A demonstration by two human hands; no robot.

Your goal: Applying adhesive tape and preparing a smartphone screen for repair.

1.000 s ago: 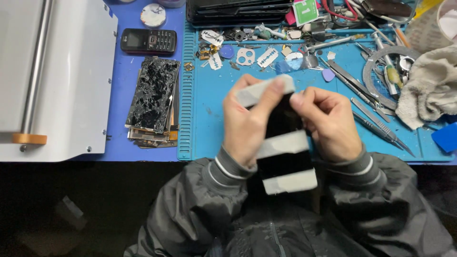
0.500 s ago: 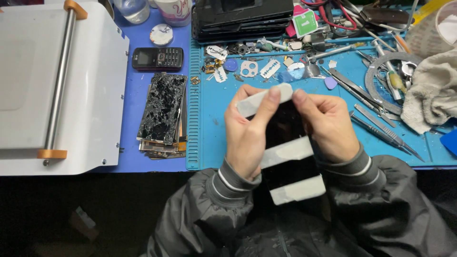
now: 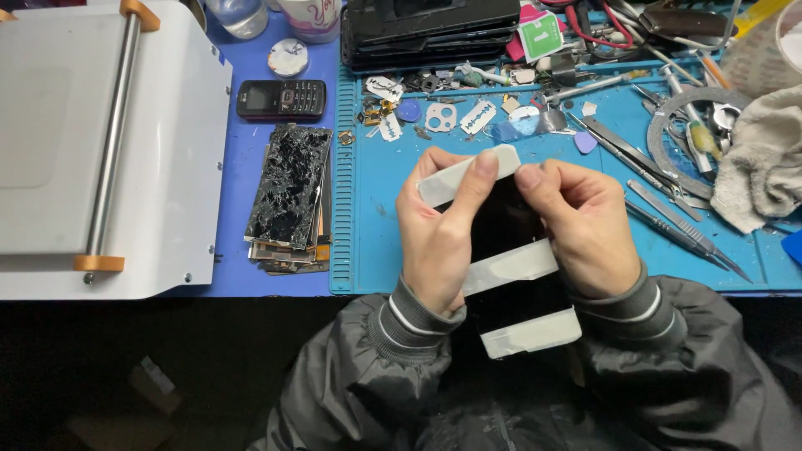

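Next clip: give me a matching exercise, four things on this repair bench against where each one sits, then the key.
Things:
1. phone screen
2. cracked glass panel
3. small black keypad phone
4. beige cloth

Places:
A. at the right edge of the blue mat
B. on top of a stack of panels, left of the mat
C. held in both hands, left hand and right hand
D. above the stack, beside the white machine

Pairs: 1-C, 2-B, 3-D, 4-A
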